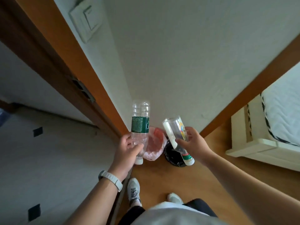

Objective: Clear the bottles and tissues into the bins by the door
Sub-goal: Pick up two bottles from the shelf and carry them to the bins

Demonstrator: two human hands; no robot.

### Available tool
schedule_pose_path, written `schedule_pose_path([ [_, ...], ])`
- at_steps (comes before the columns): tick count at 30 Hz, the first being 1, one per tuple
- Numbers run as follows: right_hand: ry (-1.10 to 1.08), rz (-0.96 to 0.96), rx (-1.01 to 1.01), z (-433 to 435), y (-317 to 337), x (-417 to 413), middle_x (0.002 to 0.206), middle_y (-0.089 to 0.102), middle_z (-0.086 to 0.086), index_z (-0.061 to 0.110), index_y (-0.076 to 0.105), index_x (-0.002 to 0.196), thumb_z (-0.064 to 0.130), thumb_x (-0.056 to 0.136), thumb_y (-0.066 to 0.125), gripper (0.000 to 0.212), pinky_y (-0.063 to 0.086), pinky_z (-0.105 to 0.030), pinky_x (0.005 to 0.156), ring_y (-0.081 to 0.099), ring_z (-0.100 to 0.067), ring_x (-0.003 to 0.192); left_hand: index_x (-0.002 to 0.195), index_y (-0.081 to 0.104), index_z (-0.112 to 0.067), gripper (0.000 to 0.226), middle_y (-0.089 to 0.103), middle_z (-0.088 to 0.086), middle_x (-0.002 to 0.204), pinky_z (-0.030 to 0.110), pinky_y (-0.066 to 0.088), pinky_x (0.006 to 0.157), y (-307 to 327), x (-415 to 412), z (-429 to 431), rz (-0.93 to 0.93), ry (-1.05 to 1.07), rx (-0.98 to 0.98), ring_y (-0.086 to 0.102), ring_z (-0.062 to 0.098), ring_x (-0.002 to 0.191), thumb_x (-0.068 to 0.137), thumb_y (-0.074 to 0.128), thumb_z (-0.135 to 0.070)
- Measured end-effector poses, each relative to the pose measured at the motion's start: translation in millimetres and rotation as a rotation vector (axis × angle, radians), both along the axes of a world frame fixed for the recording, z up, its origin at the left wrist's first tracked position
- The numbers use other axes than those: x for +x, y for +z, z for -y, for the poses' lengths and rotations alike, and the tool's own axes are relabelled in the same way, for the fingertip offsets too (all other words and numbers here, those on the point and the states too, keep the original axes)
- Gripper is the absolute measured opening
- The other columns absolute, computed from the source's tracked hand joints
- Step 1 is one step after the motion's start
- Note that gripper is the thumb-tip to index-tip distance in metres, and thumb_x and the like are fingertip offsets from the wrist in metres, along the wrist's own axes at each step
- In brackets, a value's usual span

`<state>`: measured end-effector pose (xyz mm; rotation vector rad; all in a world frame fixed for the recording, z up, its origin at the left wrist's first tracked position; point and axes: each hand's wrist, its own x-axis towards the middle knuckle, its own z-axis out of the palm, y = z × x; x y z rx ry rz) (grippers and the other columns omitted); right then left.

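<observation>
From the head camera we look steeply down into a corner by a door. The left hand (128,151) has its fingers and thumb curled round the lower part of the green-labelled bottles (140,125). These seem to us to be two clear ones held side by side, upside down, with a white cap (139,161) showing below the hand. The right hand (194,144) grips a third bottle (172,129), clear with a white and coloured label, between thumb and curled fingers. It is tilted, with its base up towards the wall and its cap (190,161) pointing down.

Both hands are held above the two bins, which stand on the wooden floor (178,184) against the wall. The green-labelled bottles are over the near edge of the pink-lined bin (158,133). The third bottle is over the black bin (170,152), just beside the pink one. We cannot see any tissues.

A pale wristband (110,178) sits on the left wrist. Below are two light shoes (134,189). The wooden door frame (90,75) runs down to the left of the bins, with a light switch (86,20) on the wall beside it. A tiled floor (56,151) lies beyond the doorway, and at the right we see a white bed frame (259,143) with a mattress (284,108)
</observation>
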<state>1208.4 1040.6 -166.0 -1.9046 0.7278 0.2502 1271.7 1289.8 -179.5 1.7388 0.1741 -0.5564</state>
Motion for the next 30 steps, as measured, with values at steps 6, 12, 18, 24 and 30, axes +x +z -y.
schedule_pose_path([
  [6,-0.107,-0.084,-0.106,-33,-21,39,0.097,0.063,0.009,0.028,0.049,0.114,0.033,0.079,0.074,0.043,0.052,-0.026,0.067,0.063,-0.003,0.076,0.119,0.057,-0.032,0.046,0.072,-0.007,0.105,0.036,0.057,0.085,-34,81,-23,-0.031,-0.225,0.035,0.069,0.008,0.095,0.08,0.074,-0.014],
  [12,-0.173,-0.097,-0.117,-46,-68,81,0.101,0.064,0.006,0.029,0.048,0.113,0.031,0.08,0.075,0.043,0.053,-0.029,0.068,0.063,-0.008,0.079,0.122,0.056,-0.036,0.052,0.07,-0.011,0.111,0.031,0.054,0.089,-91,125,-17,-0.074,-0.339,0.084,0.066,0.002,0.099,0.078,0.08,-0.023],
  [18,-0.133,-0.13,-0.081,-42,-165,109,0.109,0.063,0.007,0.021,0.047,0.128,0.037,0.08,0.074,0.058,0.04,-0.013,0.058,0.06,-0.003,0.086,0.132,0.05,-0.039,0.062,0.063,-0.016,0.117,0.012,0.047,0.076,-181,145,-3,-0.085,-0.367,0.169,0.059,0.001,0.108,0.079,0.079,-0.03],
  [24,-0.149,-0.162,-0.042,-34,-292,131,0.106,0.058,0.011,0.023,0.043,0.126,0.037,0.081,0.074,0.057,0.038,-0.011,0.059,0.058,0.002,0.085,0.127,0.048,-0.033,0.066,0.061,-0.011,0.121,0.024,0.049,0.085,-312,155,9,-0.137,-0.286,0.272,0.059,0.004,0.11,0.071,0.083,-0.023],
  [30,-0.188,-0.158,-0.02,-27,-418,156,0.106,0.062,0.01,0.02,0.045,0.128,0.038,0.081,0.075,0.059,0.041,-0.011,0.06,0.058,0.004,0.083,0.127,0.043,-0.023,0.062,0.057,-0.008,0.115,0.018,0.049,0.083,-431,165,29,-0.128,-0.274,0.287,0.059,0.005,0.106,0.078,0.078,-0.013],
])
